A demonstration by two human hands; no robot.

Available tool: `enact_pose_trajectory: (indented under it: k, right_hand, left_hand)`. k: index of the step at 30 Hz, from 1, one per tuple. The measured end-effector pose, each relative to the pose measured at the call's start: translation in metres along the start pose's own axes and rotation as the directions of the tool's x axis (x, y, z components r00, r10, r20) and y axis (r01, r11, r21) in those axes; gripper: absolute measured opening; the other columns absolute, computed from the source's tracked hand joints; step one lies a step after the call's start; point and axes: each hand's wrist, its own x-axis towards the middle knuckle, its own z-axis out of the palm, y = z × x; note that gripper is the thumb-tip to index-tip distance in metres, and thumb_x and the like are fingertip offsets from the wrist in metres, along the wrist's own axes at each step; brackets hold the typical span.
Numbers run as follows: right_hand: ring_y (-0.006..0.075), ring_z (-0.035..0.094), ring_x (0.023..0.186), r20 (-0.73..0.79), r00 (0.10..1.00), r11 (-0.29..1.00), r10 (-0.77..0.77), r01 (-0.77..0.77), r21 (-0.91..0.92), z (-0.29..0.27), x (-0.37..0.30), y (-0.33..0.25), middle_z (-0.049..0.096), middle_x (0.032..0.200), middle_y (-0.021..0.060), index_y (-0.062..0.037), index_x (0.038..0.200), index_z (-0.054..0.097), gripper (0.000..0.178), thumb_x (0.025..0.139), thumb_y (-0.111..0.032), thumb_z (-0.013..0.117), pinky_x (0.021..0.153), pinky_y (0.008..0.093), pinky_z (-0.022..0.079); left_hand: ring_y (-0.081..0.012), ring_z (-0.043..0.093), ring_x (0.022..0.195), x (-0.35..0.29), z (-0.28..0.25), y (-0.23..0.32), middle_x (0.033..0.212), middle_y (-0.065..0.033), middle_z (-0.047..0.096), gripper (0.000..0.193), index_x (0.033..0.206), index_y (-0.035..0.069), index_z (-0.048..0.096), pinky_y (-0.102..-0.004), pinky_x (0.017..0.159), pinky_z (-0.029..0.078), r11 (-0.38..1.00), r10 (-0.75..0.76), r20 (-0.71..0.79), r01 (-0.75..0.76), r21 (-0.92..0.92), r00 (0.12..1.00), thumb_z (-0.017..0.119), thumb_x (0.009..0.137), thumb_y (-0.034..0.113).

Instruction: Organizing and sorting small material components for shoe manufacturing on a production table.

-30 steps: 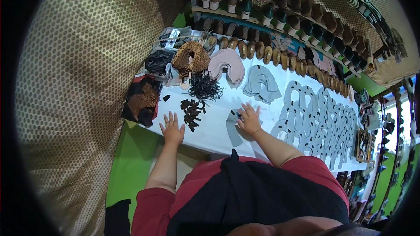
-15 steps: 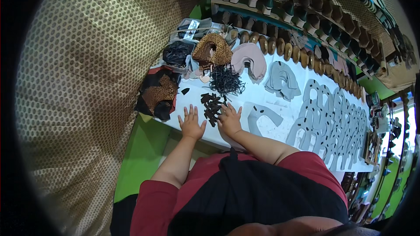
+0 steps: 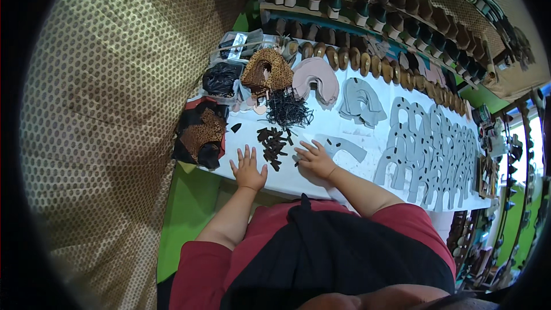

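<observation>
My left hand lies flat near the table's front edge, fingers spread, holding nothing. To its right is a loose heap of small dark strips. My right hand rests right of that heap with its fingers apart. A small dark bit shows by its fingertips; whether they touch it I cannot tell. Partly behind this hand lies a curved grey cut piece with dark patches on it. Beyond the heap sits a tangle of thin black strips.
Stacks of curved leopard-print, pink and grey pieces lie farther back. Many grey pieces with dark patches cover the right side. Leopard and black scraps sit at left. Shelves of shoes stand behind.
My right hand has moved right, off the heap of dark strips toward the curved grey piece. My left hand stays flat at nearly the same spot. The view has shifted slightly.
</observation>
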Motion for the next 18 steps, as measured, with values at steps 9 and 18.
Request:
enact_pose_trajectory:
  k: [9,18]
  right_hand:
    - [0.031,0.048,0.123,-0.055,0.743,0.742,0.667,-0.656,0.137,-0.014,-0.004,-0.026,0.062,0.121,0.0079,-0.0122,0.078,0.074,0.019,0.071,-0.029,0.076,0.102,0.0505,0.033]
    - [0.0327,0.028,0.143,0.118,0.802,0.806,0.586,-0.56,-0.193,0.003,0.036,-0.05,0.049,0.144,0.0108,-0.0054,0.103,0.073,0.041,0.075,-0.036,0.072,0.106,0.0583,0.028]
  left_hand:
    - [-0.0326,0.014,0.15,0.001,-0.001,0.002,0.161,-0.0099,0.025,0.077,0.152,0.014,0.035,-0.0612,0.116,0.003,1.0,0.022,-0.026,-0.022,-0.004,0.999,0.059,0.084,0.04]
    - [-0.0325,0.014,0.15,-0.002,-0.002,0.006,0.161,-0.01,0.023,0.077,0.152,0.014,0.033,-0.0617,0.116,0.004,1.0,0.001,0.003,-0.001,0.018,1.0,0.059,0.084,0.039]
